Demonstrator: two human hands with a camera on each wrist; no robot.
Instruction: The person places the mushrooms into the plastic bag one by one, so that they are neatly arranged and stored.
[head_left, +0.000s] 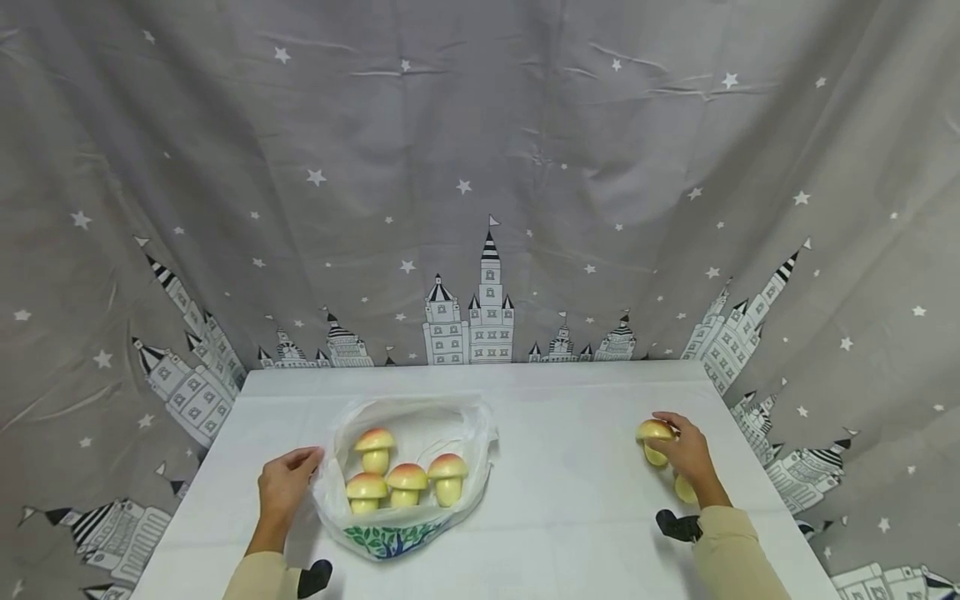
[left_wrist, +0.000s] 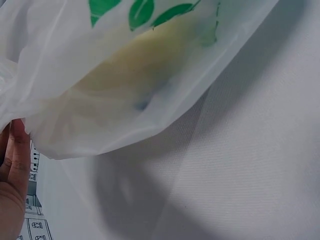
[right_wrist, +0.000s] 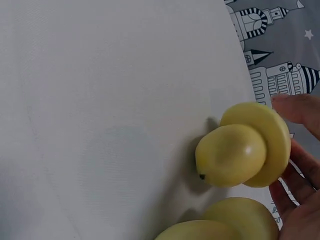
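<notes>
A white plastic bag (head_left: 328,492) with a green and blue tree print stands with its mouth spread on the left half of the table. Several toy mushrooms (head_left: 406,481), with yellow stems and red-tinged caps, lie inside. At the bag's left rim, my left hand (head_left: 283,487) pinches the plastic; in the left wrist view its fingers (left_wrist: 17,155) meet the bag's edge. Far to the right, my right hand (head_left: 688,452) grips another toy mushroom (right_wrist: 235,150) by its cap, thumb on one side and fingers on the other. A second mushroom (right_wrist: 240,215) lies just beside it, partly hidden by the hand.
A white cloth covers the table (head_left: 562,483). Behind and on both sides hangs a grey curtain (head_left: 465,125) printed with castles and stars. Black wrist camera mounts (head_left: 678,526) sit on both wrists.
</notes>
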